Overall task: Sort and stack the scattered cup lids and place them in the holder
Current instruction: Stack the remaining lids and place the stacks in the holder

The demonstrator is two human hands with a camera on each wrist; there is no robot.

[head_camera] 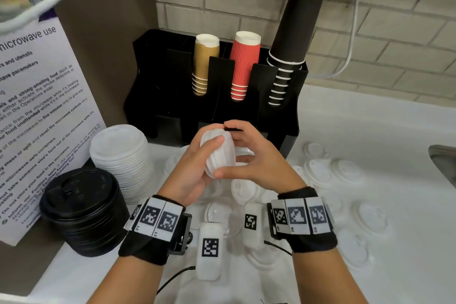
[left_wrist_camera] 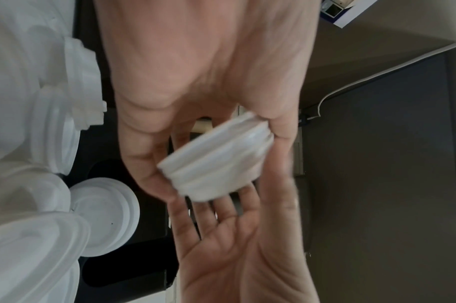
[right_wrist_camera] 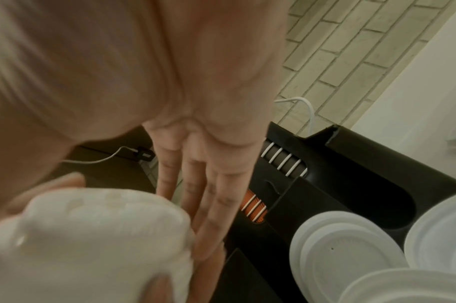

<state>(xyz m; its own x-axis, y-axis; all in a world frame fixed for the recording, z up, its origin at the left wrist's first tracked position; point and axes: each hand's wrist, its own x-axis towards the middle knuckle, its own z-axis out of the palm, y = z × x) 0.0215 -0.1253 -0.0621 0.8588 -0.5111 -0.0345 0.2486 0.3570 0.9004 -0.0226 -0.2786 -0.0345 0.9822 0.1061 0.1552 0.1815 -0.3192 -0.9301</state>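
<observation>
A short stack of white cup lids (head_camera: 218, 153) is held on its side above the counter, in front of the black holder (head_camera: 172, 96). My left hand (head_camera: 197, 165) grips it from the left, thumb across its face. My right hand (head_camera: 251, 155) holds it from the right, fingers over the top edge and thumb under the bottom. The left wrist view shows the same stack (left_wrist_camera: 216, 162), blurred, between both hands. In the right wrist view the stack (right_wrist_camera: 100, 235) sits against my right fingers (right_wrist_camera: 211, 194). Several loose white lids (head_camera: 345, 173) lie scattered on the white counter.
A tall stack of white lids (head_camera: 121, 153) and a stack of black lids (head_camera: 84, 210) stand at the left, beside a microwave notice (head_camera: 37, 106). The holder carries gold cups (head_camera: 204, 64), red cups (head_camera: 243, 64) and black cups (head_camera: 293, 39). A sink edge (head_camera: 444, 158) shows at the right.
</observation>
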